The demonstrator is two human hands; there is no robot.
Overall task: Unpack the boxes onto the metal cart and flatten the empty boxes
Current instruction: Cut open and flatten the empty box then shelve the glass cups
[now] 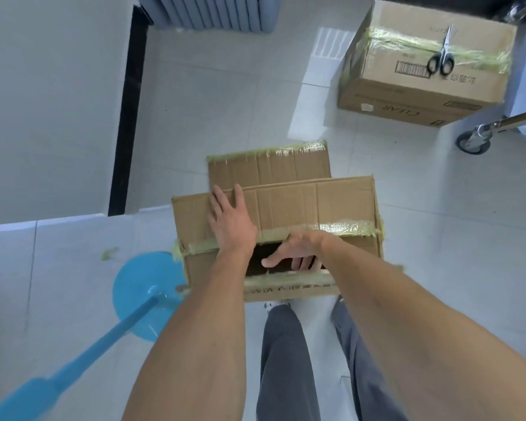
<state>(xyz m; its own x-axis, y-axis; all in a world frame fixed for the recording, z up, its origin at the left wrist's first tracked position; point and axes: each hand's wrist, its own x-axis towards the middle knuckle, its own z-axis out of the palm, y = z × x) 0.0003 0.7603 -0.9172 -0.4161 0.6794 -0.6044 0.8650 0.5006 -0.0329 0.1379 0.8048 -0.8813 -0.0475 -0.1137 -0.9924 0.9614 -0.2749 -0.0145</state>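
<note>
An opened brown cardboard box with greenish tape sits on the floor in front of my legs. One flap stands open at the far side. My left hand lies flat on the box's upper face with its fingers straight. My right hand reaches into the dark opening near the box's front edge, fingers spread inside the gap; I cannot see anything held in it. A second, taped-shut cardboard box stands at the far right, with black-handled scissors lying on top.
A metal cart's leg and caster wheel show at the right edge beside the sealed box. A blue mop with a round head lies on the floor to the left, touching the open box. A wall and dark doorframe rise at the left.
</note>
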